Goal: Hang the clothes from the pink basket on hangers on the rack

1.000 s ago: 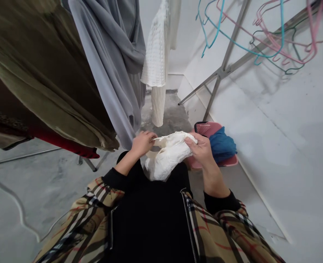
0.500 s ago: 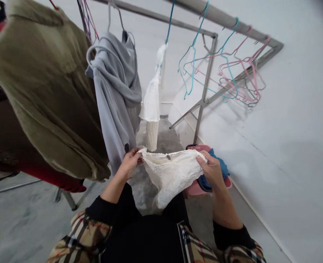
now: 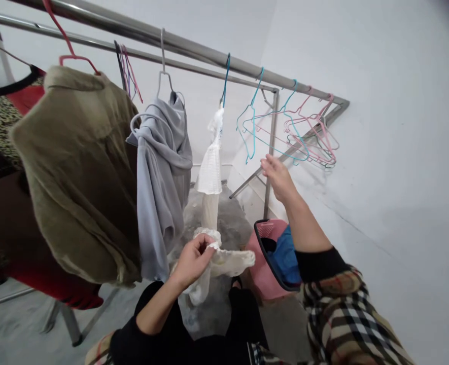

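Observation:
My left hand (image 3: 194,259) is closed on the edge of a thin white garment (image 3: 230,262), which droops bunched in front of my legs. Its far side hangs loose to the right. My right hand (image 3: 279,178) is raised, off the garment, with its fingers stretched out just below the blue hangers (image 3: 252,105) and pink hangers (image 3: 310,92) on the metal rail (image 3: 194,49). No hanger visibly lies in that hand. Straight ahead, another white garment (image 3: 209,170) hangs from a dark blue hanger (image 3: 227,76).
To the left hang a grey garment (image 3: 159,172) and an olive shirt (image 3: 83,172), with darker clothes beyond. A pink basket (image 3: 260,276) with a dark rim holds blue cloth (image 3: 287,258) on the floor at the right. The white wall (image 3: 399,177) runs close along the right side.
My right hand has let go of the white garment and risen toward the hangers. My left hand keeps hold and has moved slightly right and down. The view has tilted up, showing more of the rail.

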`<state>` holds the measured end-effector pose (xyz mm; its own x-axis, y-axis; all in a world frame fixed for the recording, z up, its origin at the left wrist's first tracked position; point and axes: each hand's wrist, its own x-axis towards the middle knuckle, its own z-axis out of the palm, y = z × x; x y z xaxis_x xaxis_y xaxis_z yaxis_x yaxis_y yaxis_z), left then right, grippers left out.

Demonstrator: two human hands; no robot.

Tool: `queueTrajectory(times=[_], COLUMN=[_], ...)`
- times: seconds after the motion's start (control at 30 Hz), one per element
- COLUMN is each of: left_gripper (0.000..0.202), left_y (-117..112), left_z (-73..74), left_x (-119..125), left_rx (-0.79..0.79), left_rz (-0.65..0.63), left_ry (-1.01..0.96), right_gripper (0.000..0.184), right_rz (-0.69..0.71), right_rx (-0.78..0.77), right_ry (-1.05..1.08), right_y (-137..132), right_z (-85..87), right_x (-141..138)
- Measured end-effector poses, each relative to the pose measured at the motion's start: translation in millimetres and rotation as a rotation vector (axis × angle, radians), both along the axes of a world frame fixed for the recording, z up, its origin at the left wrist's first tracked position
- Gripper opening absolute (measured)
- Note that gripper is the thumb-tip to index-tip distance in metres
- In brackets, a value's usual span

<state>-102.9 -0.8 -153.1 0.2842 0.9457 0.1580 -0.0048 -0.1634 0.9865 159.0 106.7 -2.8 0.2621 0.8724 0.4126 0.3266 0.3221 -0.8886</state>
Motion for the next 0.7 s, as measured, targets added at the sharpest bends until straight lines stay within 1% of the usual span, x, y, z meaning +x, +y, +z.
queueTrajectory(times=[0.07, 0.1, 0.13, 0.2, 0.27, 0.33, 0.4, 0.43, 0.47, 0.5, 0.53, 0.6, 0.7], left_gripper=[0.016, 0.016, 0.015, 0.014, 0.015, 0.015, 0.016, 0.017, 0.018, 0.019, 0.020, 0.021, 0.021], left_y=[0, 0, 0, 0, 0, 2, 4, 6, 7, 9, 10, 13, 16], left_z=[-7.5, -9.9, -11.3, -11.6, -10.9, -12.1, -15.7, -18.0, -20.3, -22.2, -23.6, -24.1, -21.3], left_x=[-1, -3, -6, -11, -15, -19, -20, -21, -21, -21, -21, -22, -21], left_rx=[0.049, 0.062, 0.070, 0.073, 0.062, 0.045, 0.023, 0.011, -0.001, -0.014, -0.025, -0.043, -0.072], left_rz=[0.014, 0.024, 0.033, 0.059, 0.093, 0.120, 0.144, 0.154, 0.164, 0.174, 0.184, 0.201, 0.232], left_ry=[0.068, 0.097, 0.121, 0.146, 0.139, 0.124, 0.106, 0.096, 0.085, 0.073, 0.060, 0.029, -0.032], right_gripper=[0.066, 0.062, 0.055, 0.031, 0.012, 0.011, 0.013, 0.014, 0.016, 0.017, 0.020, 0.026, 0.028], right_rz=[0.031, 0.046, 0.061, 0.075, 0.083, 0.093, 0.112, 0.114, 0.114, 0.109, 0.097, 0.057, -0.020], right_rx=[-0.002, -0.010, -0.017, 0.002, 0.082, 0.194, 0.279, 0.300, 0.311, 0.313, 0.308, 0.287, 0.225], right_ry=[0.068, 0.089, 0.112, 0.179, 0.262, 0.305, 0.302, 0.297, 0.290, 0.283, 0.273, 0.242, 0.203], right_y=[26, 36, 44, 55, 58, 53, 40, 30, 18, 3, -14, -54, -121], right_z=[24.8, 34.6, 42.9, 56.1, 66.3, 72.6, 71.2, 66.0, 57.3, 44.7, 28.2, -14.6, -90.4], right_x=[-20, -30, -39, -54, -64, -68, -69, -67, -66, -63, -60, -52, -38])
